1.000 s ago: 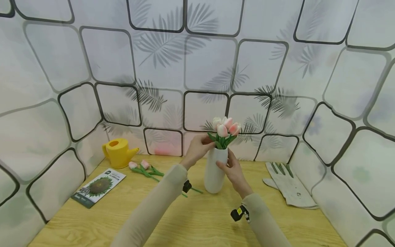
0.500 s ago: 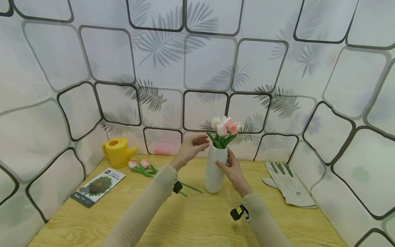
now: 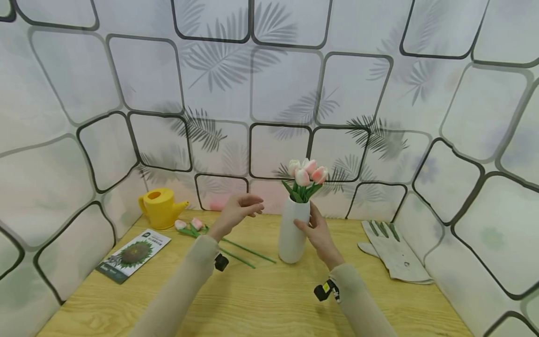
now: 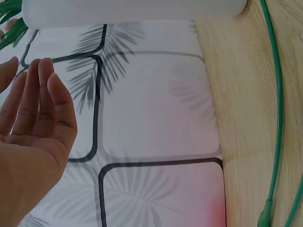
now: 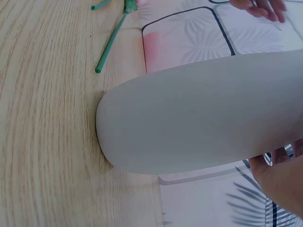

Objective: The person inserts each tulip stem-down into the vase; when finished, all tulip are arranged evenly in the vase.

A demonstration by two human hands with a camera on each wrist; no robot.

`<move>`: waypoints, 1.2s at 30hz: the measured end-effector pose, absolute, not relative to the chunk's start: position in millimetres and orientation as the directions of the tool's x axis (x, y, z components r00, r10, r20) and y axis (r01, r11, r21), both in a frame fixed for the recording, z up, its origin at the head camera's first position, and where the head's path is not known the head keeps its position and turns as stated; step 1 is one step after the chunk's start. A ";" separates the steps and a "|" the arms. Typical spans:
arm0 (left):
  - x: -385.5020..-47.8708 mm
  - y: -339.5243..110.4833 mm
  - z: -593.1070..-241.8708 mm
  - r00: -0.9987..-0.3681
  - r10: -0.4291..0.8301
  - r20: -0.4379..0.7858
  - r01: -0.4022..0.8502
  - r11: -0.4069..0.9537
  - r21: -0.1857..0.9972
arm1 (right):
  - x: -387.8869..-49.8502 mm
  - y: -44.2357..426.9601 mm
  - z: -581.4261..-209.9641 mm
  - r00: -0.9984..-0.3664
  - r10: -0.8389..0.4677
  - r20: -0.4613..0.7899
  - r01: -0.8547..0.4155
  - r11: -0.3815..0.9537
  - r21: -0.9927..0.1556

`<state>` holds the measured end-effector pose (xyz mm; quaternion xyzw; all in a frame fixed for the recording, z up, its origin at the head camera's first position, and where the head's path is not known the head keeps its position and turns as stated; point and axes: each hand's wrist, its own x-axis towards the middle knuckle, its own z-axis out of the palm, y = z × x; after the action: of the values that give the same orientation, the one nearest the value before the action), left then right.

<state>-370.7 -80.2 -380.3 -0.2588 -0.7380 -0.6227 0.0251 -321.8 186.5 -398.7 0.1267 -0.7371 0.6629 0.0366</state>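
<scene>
A white vase [image 3: 291, 234] stands upright on the wooden table, holding several pink and white tulips [image 3: 306, 174] with green leaves. My right hand [image 3: 318, 234] grips the vase's right side, thumb across its front and fingers behind; the right wrist view shows the vase [image 5: 199, 113] large, with part of that hand [image 5: 279, 182] at its upper end. My left hand [image 3: 240, 213] hangs in the air left of the vase, fingers loosely bent, holding nothing. In the left wrist view the hand [image 4: 40, 113] is apart from everything. Below it lie two loose tulips [image 3: 197, 224], stems pointing toward the vase.
A yellow watering can [image 3: 162, 208] stands at the back left. In front of it lies a seed packet [image 3: 134, 255] with a sunflower picture. White gloves [image 3: 396, 252] lie at the right. Patterned fabric walls [image 3: 278, 93] enclose the table's back and sides.
My left hand has let go near the tulips' leaves and moved left, away from the vase, uncovering the loose stems. The right hand and vase have stayed put.
</scene>
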 end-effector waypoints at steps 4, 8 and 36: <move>-370.6 -102.9 -387.4 -0.894 0.344 0.288 0.346 0.117 0.931 | -317.9 185.5 -395.2 -0.966 -0.138 0.219 -0.233 0.093 -0.968; -372.0 -125.5 -397.5 -0.906 0.343 0.250 0.314 0.144 0.939 | -317.0 185.1 -394.8 -0.966 -0.137 0.221 -0.234 0.088 -0.968; -374.0 -226.4 -469.7 -0.962 0.265 -0.060 0.022 0.297 0.955 | -319.2 185.8 -397.2 -0.963 -0.144 0.230 -0.243 0.079 -0.967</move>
<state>-374.0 -226.4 -469.7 -0.0897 -0.7986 -0.5860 -0.1036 -319.2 185.8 -397.2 0.1317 -0.7335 0.6658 0.0373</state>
